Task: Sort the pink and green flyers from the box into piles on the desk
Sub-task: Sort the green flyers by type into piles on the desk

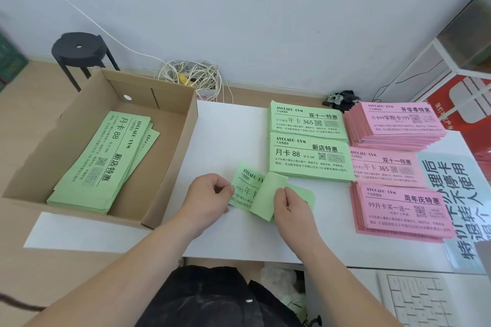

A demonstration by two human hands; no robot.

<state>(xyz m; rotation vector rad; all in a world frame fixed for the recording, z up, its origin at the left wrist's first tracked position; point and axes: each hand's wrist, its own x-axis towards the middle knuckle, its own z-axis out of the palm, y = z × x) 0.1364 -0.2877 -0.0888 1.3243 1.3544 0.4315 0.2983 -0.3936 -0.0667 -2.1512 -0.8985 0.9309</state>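
Keyboard keys show at the near right corner, beside the person's dark lap. Just beyond, both hands are close together over the white desk: the left hand pinches the left edge of a green flyer between thumb and fingers, and the right hand grips its right part, where the sheet is curled over on itself. To the left, the open cardboard box holds a stack of green flyers. Right of the hands, two green piles lie one behind the other, and further right three pink piles run from near to far. At the back, a black stool stands on the floor and tangled white cables lie against the wall
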